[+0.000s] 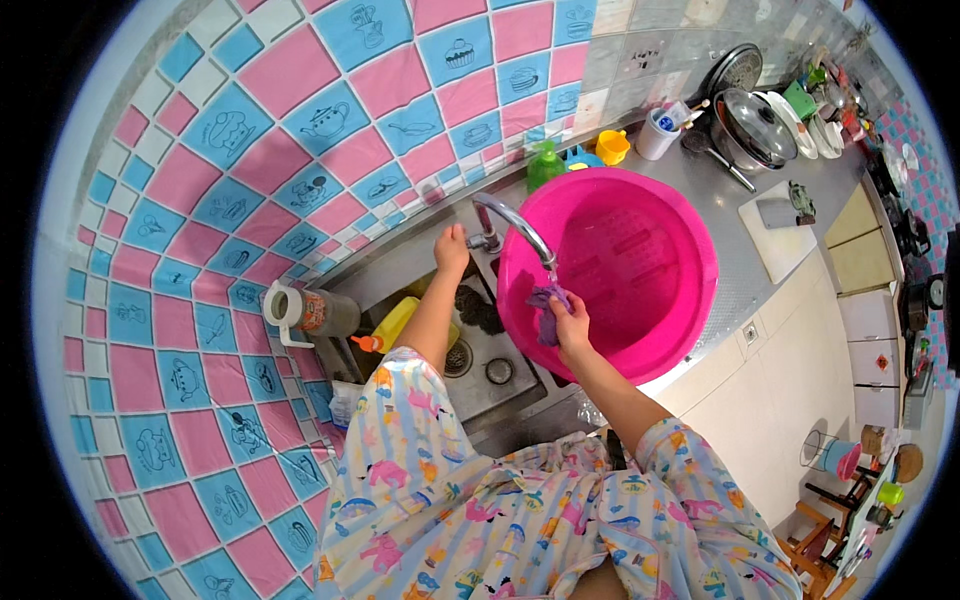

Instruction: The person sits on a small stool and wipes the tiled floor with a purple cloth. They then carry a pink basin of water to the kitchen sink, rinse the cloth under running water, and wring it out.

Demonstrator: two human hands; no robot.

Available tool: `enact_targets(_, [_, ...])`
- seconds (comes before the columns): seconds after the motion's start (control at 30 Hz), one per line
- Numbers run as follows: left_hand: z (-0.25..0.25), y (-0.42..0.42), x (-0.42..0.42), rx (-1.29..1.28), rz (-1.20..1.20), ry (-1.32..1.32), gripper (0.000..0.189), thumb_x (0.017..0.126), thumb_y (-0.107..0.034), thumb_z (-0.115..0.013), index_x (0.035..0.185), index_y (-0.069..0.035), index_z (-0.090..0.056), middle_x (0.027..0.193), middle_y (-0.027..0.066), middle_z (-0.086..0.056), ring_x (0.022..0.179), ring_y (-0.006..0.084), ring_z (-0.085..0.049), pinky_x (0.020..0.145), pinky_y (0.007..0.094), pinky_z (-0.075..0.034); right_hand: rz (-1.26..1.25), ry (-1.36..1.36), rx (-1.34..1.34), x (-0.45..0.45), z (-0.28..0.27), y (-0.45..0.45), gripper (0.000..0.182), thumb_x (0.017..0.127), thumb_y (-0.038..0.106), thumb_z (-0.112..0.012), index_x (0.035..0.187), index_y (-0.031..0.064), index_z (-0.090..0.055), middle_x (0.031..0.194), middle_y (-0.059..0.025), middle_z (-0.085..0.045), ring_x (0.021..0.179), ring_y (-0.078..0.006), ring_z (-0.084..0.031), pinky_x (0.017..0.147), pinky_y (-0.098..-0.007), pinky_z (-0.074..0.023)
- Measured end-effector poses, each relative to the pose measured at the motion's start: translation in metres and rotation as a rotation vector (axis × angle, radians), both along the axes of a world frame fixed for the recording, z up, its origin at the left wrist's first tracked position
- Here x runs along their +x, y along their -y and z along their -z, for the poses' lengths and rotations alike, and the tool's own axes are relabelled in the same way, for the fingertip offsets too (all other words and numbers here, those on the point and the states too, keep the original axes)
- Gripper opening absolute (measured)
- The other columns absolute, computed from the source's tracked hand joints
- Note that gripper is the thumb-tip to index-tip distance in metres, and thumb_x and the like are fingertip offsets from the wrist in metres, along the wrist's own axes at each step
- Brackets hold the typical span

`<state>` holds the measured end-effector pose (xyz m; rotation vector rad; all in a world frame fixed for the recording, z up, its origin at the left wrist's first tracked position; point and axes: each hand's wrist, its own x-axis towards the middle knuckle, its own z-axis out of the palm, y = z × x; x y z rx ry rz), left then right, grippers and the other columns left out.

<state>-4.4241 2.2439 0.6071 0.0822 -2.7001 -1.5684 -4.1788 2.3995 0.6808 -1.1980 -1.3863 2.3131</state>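
My left hand (pixel 452 250) is closed at the side handle of a chrome faucet (pixel 517 217); its fingertips are partly hidden. The curved spout ends over the near left part of a large pink plastic basin (pixel 701 247). Under the spout, my right hand (pixel 571 322) grips a bunched purple cloth (pixel 549 300), and a short stream of water meets the cloth. The basin rests across the sink edge and counter, with what looks like shallow water at its bottom. Below my left forearm is the steel sink (pixel 487 397) with its drain strainer (pixel 457 358).
A yellow bottle (pixel 394 324) with an orange cap, a dark scrubber (pixel 480 309) and a plastic jug (pixel 326 311) are by the sink. Behind the basin stand a green pump bottle (pixel 545 166) and yellow cup (pixel 613 147). Rightward are a lidded pot (pixel 750 135) and a cleaver (pixel 778 213) on a cutting board (pixel 784 251).
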Motion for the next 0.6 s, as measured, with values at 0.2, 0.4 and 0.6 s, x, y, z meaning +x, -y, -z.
enact_targets(0.2, [-0.005, 0.009, -0.008, 0.135, -0.108, 0.167, 0.037, 0.091, -0.036, -0.054, 0.097, -0.001, -0.063, 0.087, 0.0130, -0.062, 0.079, 0.0237, -0.061, 0.059, 0.0391, -0.051, -0.004, 0.038, 0.086, -0.010, 0.004, 0.014, 0.040, 0.088, 0.020, -0.064, 0.122, 0.0038, -0.050, 0.100, -0.0069, -0.061, 0.084, -0.0156, -0.058, 0.072, -0.0301, -0.0486])
enact_targets(0.4, [-0.036, -0.047, 0.105, -0.155, -0.106, 0.093, 0.029, 0.085, -0.026, -0.061, 0.099, -0.001, -0.061, 0.100, 0.0203, -0.060, 0.097, 0.0381, -0.054, 0.086, 0.0463, -0.042, 0.101, 0.116, 0.070, -0.007, 0.022, -0.008, 0.035, 0.091, 0.025, -0.061, 0.117, 0.0038, -0.053, 0.098, -0.0062, -0.061, 0.085, -0.0160, -0.057, 0.075, -0.0310, -0.0475])
enact_targets(0.6, [-0.038, -0.045, 0.152, -0.126, 0.138, 0.017, 0.042, 0.086, -0.025, -0.062, 0.120, -0.004, -0.051, 0.102, 0.0223, -0.063, 0.098, 0.0404, -0.059, 0.084, 0.0470, -0.046, 0.145, 0.082, -0.049, -0.009, 0.023, -0.005, 0.026, 0.090, 0.018, -0.057, 0.113, 0.0068, -0.055, 0.094, -0.0057, -0.062, 0.079, -0.0169, -0.060, 0.066, -0.0325, -0.0502])
